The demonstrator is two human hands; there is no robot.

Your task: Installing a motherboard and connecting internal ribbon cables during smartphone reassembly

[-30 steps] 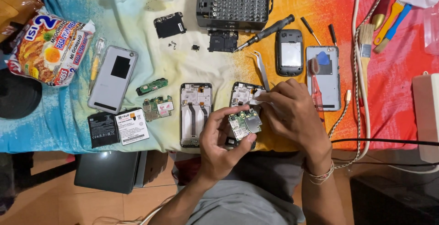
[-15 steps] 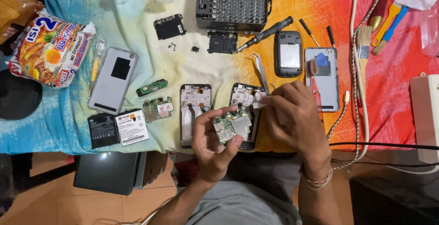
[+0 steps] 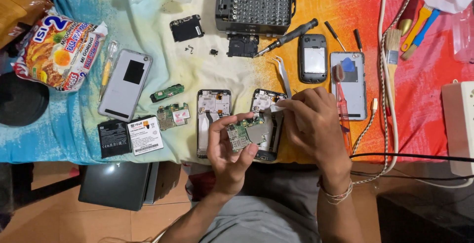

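Left hand (image 3: 229,149) pinches the board (image 3: 245,133); right hand (image 3: 311,124) grips a white wipe (image 3: 277,109) beside it; hard rubbing could dislodge components.

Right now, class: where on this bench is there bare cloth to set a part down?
Free: pale cloth between the grey back cover and the screwdriver bit case, and red cloth between the brush and power strip. Crowded: around the left hand and right hand.

Phone-repair bench: opened phones (image 3: 214,122), screwdriver-bit case (image 3: 254,5), tweezers (image 3: 284,75), loose circuit boards (image 3: 173,116).
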